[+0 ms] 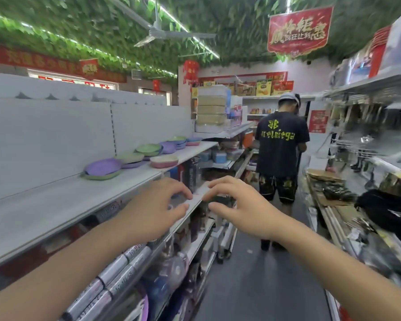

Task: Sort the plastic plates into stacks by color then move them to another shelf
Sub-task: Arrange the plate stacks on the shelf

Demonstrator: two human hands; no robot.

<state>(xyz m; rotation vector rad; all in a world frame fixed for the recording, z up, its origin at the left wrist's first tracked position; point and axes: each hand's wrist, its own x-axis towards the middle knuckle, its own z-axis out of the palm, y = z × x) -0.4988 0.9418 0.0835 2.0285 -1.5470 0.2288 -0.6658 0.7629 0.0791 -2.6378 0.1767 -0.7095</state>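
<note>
Shop aisle, seen from the head.

Plates (146, 154): plastic, in purple, green, pink and blue, lying along the far stretch of the white shelf (56, 205) on the left. Colours are mixed within the piles, so sorting appears not yet begun.
- Nearest pile: a purple plate (103, 167) on top of a green plate (102, 176).
- Further along: a green plate on purple ones, a pale plate on a pink one (163, 162) near the shelf's front edge, then blue and pink ones at the far end.

Left hand (153, 209): raised over the front edge of the shelf, fingers loosely curled, holding nothing, well short of the plates.

Right hand (236, 209): level with the left, just right of it over the aisle, fingers loosely curled, holding nothing. Both hands point towards the piles, probably so as to reach the nearest one first.

Near part of the shelf: bare, a likely place to build the colour stacks.

Lower shelves, left: wrapped rolls (116, 274) and bottles.

Aisle, far: a person in a dark T-shirt (281, 144), back turned, between the shelves.

Right side: racks of hanging utensils (366, 112) and a black bag (387, 214).

Ceiling: green leaves, a fan (158, 31), a red banner (299, 31).
</note>
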